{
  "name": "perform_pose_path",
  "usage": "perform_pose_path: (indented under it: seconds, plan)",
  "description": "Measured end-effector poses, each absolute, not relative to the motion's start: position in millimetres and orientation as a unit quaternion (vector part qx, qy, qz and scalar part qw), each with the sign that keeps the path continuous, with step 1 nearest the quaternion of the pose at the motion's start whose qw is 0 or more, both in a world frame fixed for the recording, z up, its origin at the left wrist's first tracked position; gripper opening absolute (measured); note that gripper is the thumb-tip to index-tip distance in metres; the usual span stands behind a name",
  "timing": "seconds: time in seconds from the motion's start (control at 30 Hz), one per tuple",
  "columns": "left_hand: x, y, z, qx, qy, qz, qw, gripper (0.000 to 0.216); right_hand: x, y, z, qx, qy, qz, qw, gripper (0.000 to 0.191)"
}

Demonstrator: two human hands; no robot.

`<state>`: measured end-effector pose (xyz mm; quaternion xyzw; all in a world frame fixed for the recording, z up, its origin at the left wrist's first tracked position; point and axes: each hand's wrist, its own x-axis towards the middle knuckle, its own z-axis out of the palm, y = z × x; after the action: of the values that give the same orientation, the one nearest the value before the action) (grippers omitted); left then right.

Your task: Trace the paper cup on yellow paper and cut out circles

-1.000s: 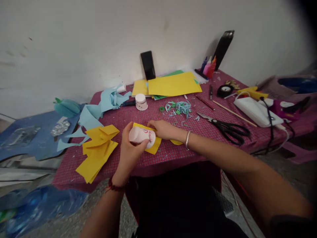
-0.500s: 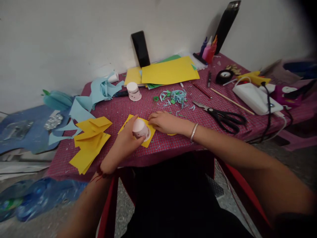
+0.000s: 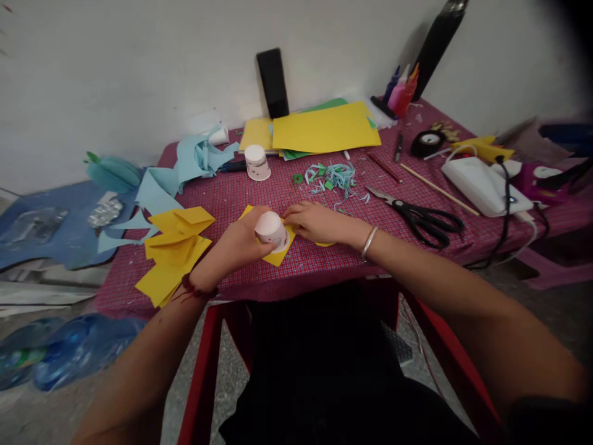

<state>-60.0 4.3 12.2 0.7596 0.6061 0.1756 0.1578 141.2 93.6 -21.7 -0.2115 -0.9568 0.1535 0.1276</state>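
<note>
- At the near edge of the table (image 3: 324, 272), just left of centre, my left hand (image 3: 238, 246) is clamped around a small white paper cup (image 3: 271, 230); thumb and fingers wrap its wall.
- I see the cup mouth-down on a yellow paper piece (image 3: 279, 256), its closed base facing up. Its long axis is close to upright and leans a little to the right.
- My right hand (image 3: 315, 222) lies just right of the cup, nearly touching it. Its fingers rest spread and flat on the far right corner of the yellow piece and grip nothing.
- The left hand has the cup, so it is the nearer one. From the right hand the cup lies to the left and slightly nearer.
- Black scissors (image 3: 421, 216) lie well apart on the right, a second paper cup (image 3: 257, 162) stands farther back, and folded yellow scraps (image 3: 173, 253) sit to the left.
- A second ago the cup lay on its side in my left hand, lifted over the paper; half a second ago it was tilting down. It now sits on the sheet. The right hand has kept its place on the paper's edge.
</note>
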Motion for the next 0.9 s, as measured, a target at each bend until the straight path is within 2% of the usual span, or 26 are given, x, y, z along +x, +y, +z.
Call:
perform_pose_path:
  seconds: [0.17, 0.33, 0.43, 0.5, 0.57, 0.67, 0.77, 0.9]
  plan:
    - [-56, 0, 9, 0.764, 0.593, 0.203, 0.153, 0.055, 137, 75, 7, -0.175, -0.921, 0.216, 0.274, 0.042]
    - [-59, 2, -5, 0.735, 0.609, 0.246, 0.164, 0.060, 119, 59, 13, -0.180, -0.927, 0.224, 0.240, 0.052]
    - [-76, 0, -18, 0.740, 0.576, 0.273, 0.214, 0.074, 116, 59, 9, -0.181, -0.939, 0.204, 0.211, 0.048]
    - [-89, -10, -23, 0.748, 0.554, 0.284, 0.231, 0.072, 118, 61, 8, -0.175, -0.940, 0.206, 0.206, 0.046]
    - [-98, -26, -25, 0.746, 0.572, 0.287, 0.183, 0.056, 119, 62, 8, -0.174, -0.938, 0.215, 0.208, 0.046]
    - [-95, -55, -30, 0.746, 0.611, 0.256, 0.057, 0.031, 120, 62, 8, -0.178, -0.936, 0.223, 0.208, 0.046]
    - [-79, -78, -37, 0.768, 0.603, 0.218, 0.007, 0.027, 119, 61, 7, -0.181, -0.935, 0.226, 0.204, 0.048]
    - [-63, -86, -45, 0.799, 0.571, 0.189, 0.000, 0.036, 117, 60, 8, -0.195, -0.934, 0.224, 0.197, 0.049]
